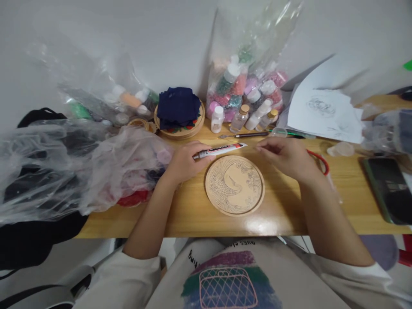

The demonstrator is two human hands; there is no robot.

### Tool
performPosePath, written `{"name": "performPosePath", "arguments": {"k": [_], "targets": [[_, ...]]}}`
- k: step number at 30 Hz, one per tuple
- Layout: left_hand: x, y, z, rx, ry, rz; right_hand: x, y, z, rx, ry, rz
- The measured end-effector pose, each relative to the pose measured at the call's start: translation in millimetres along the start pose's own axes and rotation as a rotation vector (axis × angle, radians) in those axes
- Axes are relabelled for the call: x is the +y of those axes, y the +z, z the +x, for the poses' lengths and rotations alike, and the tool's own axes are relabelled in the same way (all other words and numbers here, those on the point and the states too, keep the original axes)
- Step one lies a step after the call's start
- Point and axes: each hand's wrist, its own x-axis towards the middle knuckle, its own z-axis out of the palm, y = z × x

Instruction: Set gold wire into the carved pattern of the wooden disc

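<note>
Nearest, on the table (280, 214), lies a round wooden panel (231, 182) with a raised rim, a long-necked bird drawn inside. Just beyond, the hands are apart: the left hand (189, 161) grips a printed tube (222, 149), nozzle pointing right, while the right hand (286, 156) pinches thumb and finger together; whether anything sits between them I cannot tell. To the left, a crumpled plastic bag (119, 159) holds something red and other items too blurred to name. Farther off stand a white bottle (217, 120) and a clear, gold-capped bottle (238, 120). Left of these, dark blue cloth (178, 107) rests on a round wooden piece (186, 134). Farthest, against the wall, a tall clear bag (273, 36) contains white-capped bottles and pink, green and teal contents.
</note>
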Motion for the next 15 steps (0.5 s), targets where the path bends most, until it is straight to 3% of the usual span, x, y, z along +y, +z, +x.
{"name": "performPosePath", "arguments": {"k": [4, 8, 15], "targets": [[-1.4, 2.2, -1.2, 0.072, -0.001, -0.224, 2.8, -12.4, -10.6, 0.042, 0.019, -0.014], [-7.4, 3.5, -2.5, 0.131, 0.007, -0.295, 0.3, -24.6, -21.5, 0.094, 0.089, -0.067], [-12.2, 9.7, 0.6, 0.128, 0.034, -0.051, -20.5, -56.9, -54.1, 0.28, 0.16, -0.246]]}}
